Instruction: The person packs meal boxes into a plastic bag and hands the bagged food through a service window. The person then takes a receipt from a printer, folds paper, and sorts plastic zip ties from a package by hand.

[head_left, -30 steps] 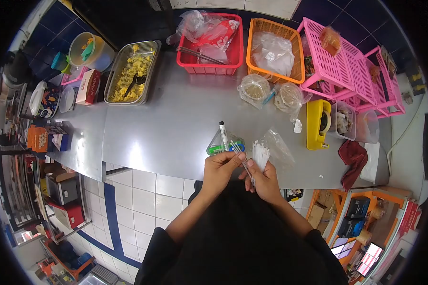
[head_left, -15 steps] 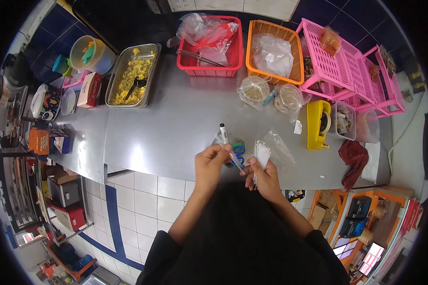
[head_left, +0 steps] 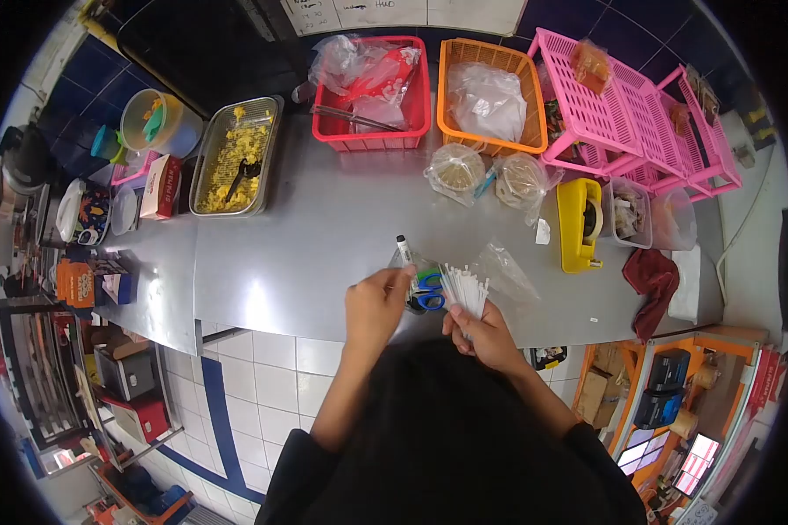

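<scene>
My right hand (head_left: pixel 484 331) is closed around a bundle of thin white plastic strips (head_left: pixel 466 290) that look like cable ties, their small heads fanned out at the top. My left hand (head_left: pixel 379 302) is to the left of it, thumb and fingers pinched together; whatever may be between them cannot be made out. Just beyond the left fingertips, a marker (head_left: pixel 404 252) with a black cap lies on the steel table. Beside it are scissors with blue handles (head_left: pixel 429 292), partly behind the hands. A clear plastic bag (head_left: pixel 506 273) lies flat to the right of the bundle.
A steel table (head_left: pixel 324 210) carries a tray of yellow food (head_left: pixel 234 162), red (head_left: pixel 372 140) and orange baskets (head_left: pixel 490 144), tied bags (head_left: pixel 455 171), a yellow tape dispenser (head_left: pixel 576 227), a pink rack (head_left: pixel 587 105) and a dark red cloth (head_left: pixel 650 289).
The clear strip held between my hands no longer shows. My left hand has moved slightly left, away from the bundle. The white bundle has tilted left and fanned out. The head view has shifted slightly.
</scene>
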`<act>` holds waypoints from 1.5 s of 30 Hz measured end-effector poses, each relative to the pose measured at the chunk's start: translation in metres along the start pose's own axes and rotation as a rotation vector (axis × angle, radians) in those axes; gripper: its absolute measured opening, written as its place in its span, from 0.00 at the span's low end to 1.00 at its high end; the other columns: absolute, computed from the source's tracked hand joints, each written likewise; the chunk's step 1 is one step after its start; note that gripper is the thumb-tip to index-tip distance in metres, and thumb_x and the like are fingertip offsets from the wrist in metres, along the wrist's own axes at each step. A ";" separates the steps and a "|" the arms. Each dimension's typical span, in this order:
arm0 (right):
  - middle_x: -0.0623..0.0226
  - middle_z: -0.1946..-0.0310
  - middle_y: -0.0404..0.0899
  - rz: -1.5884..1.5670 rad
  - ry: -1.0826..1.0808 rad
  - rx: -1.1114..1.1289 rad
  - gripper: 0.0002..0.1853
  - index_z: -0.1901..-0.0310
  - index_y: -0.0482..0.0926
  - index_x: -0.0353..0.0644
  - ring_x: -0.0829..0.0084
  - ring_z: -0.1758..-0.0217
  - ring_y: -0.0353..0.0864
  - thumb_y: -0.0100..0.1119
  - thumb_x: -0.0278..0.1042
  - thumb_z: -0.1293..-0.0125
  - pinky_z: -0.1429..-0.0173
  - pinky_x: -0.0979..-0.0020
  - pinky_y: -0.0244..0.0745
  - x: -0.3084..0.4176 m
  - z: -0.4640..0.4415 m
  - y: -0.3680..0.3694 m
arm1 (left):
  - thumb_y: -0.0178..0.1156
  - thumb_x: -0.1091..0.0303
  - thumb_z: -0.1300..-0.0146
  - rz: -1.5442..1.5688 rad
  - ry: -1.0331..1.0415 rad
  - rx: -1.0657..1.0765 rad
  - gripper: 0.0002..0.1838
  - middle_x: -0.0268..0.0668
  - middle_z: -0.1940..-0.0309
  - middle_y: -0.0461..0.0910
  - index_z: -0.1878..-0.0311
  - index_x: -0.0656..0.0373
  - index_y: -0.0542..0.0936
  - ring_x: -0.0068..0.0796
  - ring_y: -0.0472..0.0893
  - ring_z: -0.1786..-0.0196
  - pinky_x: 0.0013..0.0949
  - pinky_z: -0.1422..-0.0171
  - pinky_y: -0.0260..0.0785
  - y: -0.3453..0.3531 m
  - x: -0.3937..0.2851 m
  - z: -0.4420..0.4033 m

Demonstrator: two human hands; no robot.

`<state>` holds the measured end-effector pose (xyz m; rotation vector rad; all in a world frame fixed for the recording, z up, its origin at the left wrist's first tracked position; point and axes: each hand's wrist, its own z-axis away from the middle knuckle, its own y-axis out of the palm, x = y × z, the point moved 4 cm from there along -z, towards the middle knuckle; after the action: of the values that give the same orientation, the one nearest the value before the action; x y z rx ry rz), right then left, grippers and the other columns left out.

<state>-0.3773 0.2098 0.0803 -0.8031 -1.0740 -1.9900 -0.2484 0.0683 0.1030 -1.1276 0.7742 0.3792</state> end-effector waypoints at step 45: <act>0.67 0.71 0.78 0.033 -0.023 -0.155 0.13 0.53 0.77 0.40 0.84 0.84 0.68 0.58 0.42 0.26 0.83 0.80 0.58 -0.002 -0.005 0.002 | 0.65 0.63 0.32 0.628 0.006 0.291 0.14 0.36 0.72 0.85 0.57 0.66 0.85 0.20 0.82 0.69 0.26 0.66 0.73 0.016 -0.002 0.019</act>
<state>-0.3751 0.2053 0.0772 -0.9209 -0.9219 -2.0594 -0.2530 0.0920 0.0980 -0.5933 1.1451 0.7587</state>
